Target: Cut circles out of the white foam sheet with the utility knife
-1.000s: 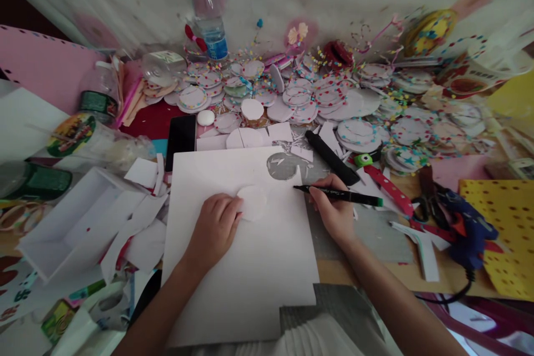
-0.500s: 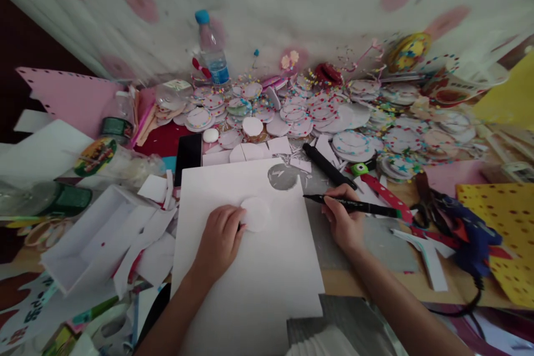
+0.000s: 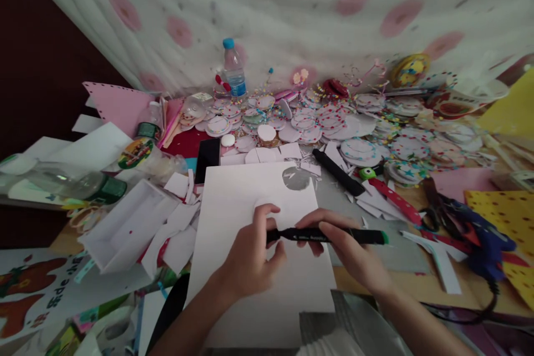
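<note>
A black marker (image 3: 362, 236) with a green end lies in the closed fingers of my right hand (image 3: 348, 242), its tip pointing left. My left hand (image 3: 252, 253) grips the black marker cap (image 3: 272, 235) between thumb and fingers, right at the marker's tip; whether the two touch I cannot tell. Both hands are above a large white board (image 3: 227, 189), which has a round hole (image 3: 297, 178) near its top right corner. Behind the left fingers a white disc (image 3: 262, 200) rests on the board, mostly hidden.
A black cylindrical tool (image 3: 337, 172) lies right of the board, near scissors (image 3: 429, 219) and a blue glue gun (image 3: 484, 239). White paper discs with coloured dots (image 3: 361, 150) pile up behind. To the left are a phone (image 3: 207, 160) and an open white box (image 3: 133, 228).
My left hand has come off the white disc with the cap in its fingers. My right hand has moved left and brought the marker's tip to the cap. The view has shifted.
</note>
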A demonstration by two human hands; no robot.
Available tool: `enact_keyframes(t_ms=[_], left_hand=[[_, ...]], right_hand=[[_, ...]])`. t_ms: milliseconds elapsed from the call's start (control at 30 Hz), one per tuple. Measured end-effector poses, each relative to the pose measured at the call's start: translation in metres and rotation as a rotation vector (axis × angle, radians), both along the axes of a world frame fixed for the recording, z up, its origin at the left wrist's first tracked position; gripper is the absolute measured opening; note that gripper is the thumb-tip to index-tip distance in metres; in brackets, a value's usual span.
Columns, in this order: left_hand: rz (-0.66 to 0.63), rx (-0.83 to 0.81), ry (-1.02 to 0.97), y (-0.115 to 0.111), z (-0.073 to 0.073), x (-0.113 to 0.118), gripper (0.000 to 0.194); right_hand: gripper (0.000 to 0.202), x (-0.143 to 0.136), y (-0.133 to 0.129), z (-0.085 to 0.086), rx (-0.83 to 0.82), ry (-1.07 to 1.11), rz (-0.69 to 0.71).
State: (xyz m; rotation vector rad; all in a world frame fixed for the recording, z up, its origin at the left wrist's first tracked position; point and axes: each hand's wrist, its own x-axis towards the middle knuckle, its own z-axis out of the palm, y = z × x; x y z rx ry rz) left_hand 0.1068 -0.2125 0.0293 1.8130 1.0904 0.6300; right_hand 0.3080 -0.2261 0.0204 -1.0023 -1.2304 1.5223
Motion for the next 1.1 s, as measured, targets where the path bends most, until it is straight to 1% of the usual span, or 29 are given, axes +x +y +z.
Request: enact_keyframes(t_ms=[67, 167, 267, 300, 367, 400, 433, 467, 567, 633, 667, 733, 800, 867, 1000, 1067, 1100], left_hand=[[-0.090, 0.043, 0.031, -0.004, 0.007, 0.000, 0.057], [-0.187, 0.038, 0.024, -0.007, 0.019, -0.005, 0.052], [-0.238, 0.016, 0.013, -0.007, 0.032, -0.011, 0.037], [-0.252, 0.034, 0.045, -0.007, 0.035, -0.013, 0.029], [-0.280, 0.124, 0.172, -0.006, 0.039, -0.015, 0.011], [-0.299, 0.189, 0.249, -0.006, 0.040, -0.015, 0.013], [-0.318, 0.262, 0.316, -0.006, 0.039, -0.014, 0.020], [-0.345, 0.334, 0.360, -0.007, 0.038, -0.013, 0.025], [-0.487, 0.480, 0.361, -0.013, 0.034, -0.005, 0.031], [-0.545, 0.540, 0.323, -0.019, 0.032, 0.000, 0.034], [-0.545, 0.570, 0.306, -0.022, 0.031, 0.002, 0.034], [-0.504, 0.628, 0.266, -0.026, 0.030, 0.006, 0.036], [-0.460, 0.691, 0.224, -0.030, 0.030, 0.009, 0.038], [-0.445, 0.771, 0.221, -0.033, 0.032, 0.012, 0.039], [-0.456, 0.956, 0.274, -0.037, 0.038, 0.018, 0.040], [-0.464, 1.013, 0.273, -0.038, 0.038, 0.020, 0.043], [-0.467, 1.013, 0.277, -0.038, 0.036, 0.022, 0.043]], right_hand=[[0.029, -0.004, -0.001, 0.002, -0.028, -0.022, 0.024], [0.029, -0.006, -0.004, 0.002, -0.063, 0.057, 0.021], [0.030, -0.004, -0.010, 0.002, -0.055, 0.138, 0.019], [0.030, -0.002, -0.013, 0.002, -0.042, 0.146, 0.022], [0.029, -0.001, -0.018, 0.002, -0.012, 0.138, 0.035], [0.029, -0.001, -0.021, 0.003, 0.007, 0.120, 0.038], [0.029, -0.001, -0.024, 0.005, 0.032, 0.099, 0.023], [0.029, -0.003, -0.027, 0.007, 0.064, 0.081, -0.010], [0.033, -0.009, -0.036, 0.017, 0.172, 0.079, -0.153], [0.033, -0.015, -0.042, 0.025, 0.220, 0.099, -0.213], [0.033, -0.017, -0.044, 0.028, 0.241, 0.105, -0.233], [0.033, -0.021, -0.047, 0.032, 0.284, 0.118, -0.276], [0.037, -0.025, -0.048, 0.035, 0.318, 0.140, -0.322], [0.040, -0.029, -0.050, 0.036, 0.339, 0.147, -0.372], [0.042, -0.037, -0.059, 0.035, 0.335, 0.168, -0.503], [0.043, -0.037, -0.060, 0.032, 0.342, 0.192, -0.566], [0.043, -0.035, -0.059, 0.029, 0.355, 0.188, -0.559]])
